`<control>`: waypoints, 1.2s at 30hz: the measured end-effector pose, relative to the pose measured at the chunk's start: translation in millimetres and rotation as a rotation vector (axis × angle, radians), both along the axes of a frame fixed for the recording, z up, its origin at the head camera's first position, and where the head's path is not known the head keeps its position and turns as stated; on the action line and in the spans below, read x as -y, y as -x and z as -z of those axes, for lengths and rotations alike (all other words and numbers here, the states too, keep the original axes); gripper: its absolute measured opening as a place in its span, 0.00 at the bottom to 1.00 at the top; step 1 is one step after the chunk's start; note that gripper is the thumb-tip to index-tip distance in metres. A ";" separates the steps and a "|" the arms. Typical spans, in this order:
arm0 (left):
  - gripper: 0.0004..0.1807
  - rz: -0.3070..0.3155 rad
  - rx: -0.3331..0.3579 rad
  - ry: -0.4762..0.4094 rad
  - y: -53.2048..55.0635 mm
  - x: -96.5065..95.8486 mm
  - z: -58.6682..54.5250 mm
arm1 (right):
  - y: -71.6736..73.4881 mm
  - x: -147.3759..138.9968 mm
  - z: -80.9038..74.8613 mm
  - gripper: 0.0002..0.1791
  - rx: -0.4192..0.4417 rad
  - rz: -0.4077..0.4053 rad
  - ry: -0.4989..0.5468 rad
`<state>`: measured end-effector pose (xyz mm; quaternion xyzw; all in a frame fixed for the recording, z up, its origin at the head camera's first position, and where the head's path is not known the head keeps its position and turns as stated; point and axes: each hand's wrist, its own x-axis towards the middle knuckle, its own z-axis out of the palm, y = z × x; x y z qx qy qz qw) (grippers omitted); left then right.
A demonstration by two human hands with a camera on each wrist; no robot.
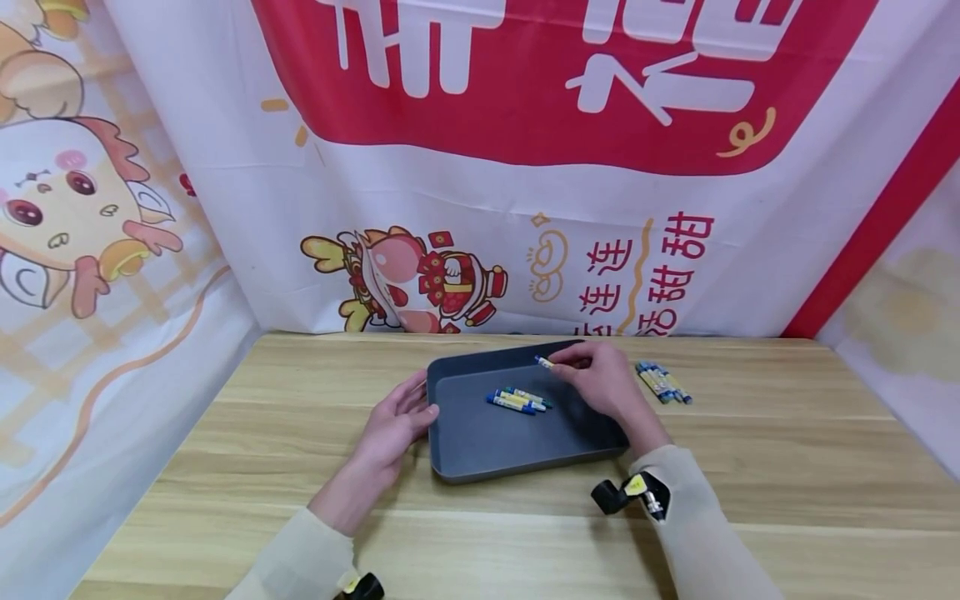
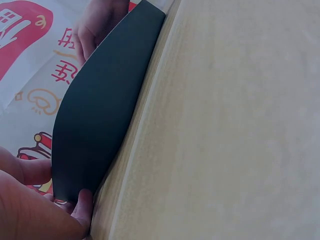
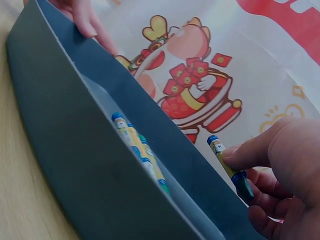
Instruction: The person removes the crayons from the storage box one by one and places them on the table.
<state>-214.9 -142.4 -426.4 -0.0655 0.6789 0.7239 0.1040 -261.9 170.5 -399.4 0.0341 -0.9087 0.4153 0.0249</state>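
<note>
A dk-grey rectangular tray [image 1: 480,442] is set open side up on a wood-grain bench [image 1: 787,450], turned at a slight angle. Its L end is held by the L hand [image 1: 393,421]: thumb is hooked over the rim, fingers are laid along the outer wall, so that grip is closed about the wall, prob. to keep the tray from sliding. In the R hand [image 1: 602,379], a single crayon [image 1: 544,362] is pinched btwn thumb and fingers; this grip is opened no wider than the crayon, & nothing else is seen in it. The crayon is grasped toward one end, w/ its blue tip left free, presumably b/c so slim a thing is best steered by the fingertips. It is held over the far R part of the tray, near the back wall; exact ht. above the tray floor can't be told. Approx. three loose crayons [image 1: 512,403] are laid side by side near the tray's middle, seemingly grouped for tidiness. A bunch of crayons [image 1: 657,382] is placed on the bench just R of the tray, apparently for easy reach by the R hand; exact no. is unclear b/c of overlap. Behind the bench, a printed red-and-white cloth [image 1: 480,187] is hung.
</note>
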 end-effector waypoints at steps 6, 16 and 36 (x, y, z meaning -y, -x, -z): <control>0.37 0.004 -0.015 -0.010 -0.3 0.3 0.0 | -4.2 -13.6 -2.7 0.10 -0.012 0.030 -0.003; 0.37 0.000 -0.005 -0.009 0.4 -0.1 0.8 | -9.5 -32.4 -3.6 0.11 -0.019 0.077 0.046; 0.38 -0.006 -0.008 -0.009 -1.6 -0.3 0.7 | -15.8 -85.2 -4.1 0.16 -0.051 0.173 0.059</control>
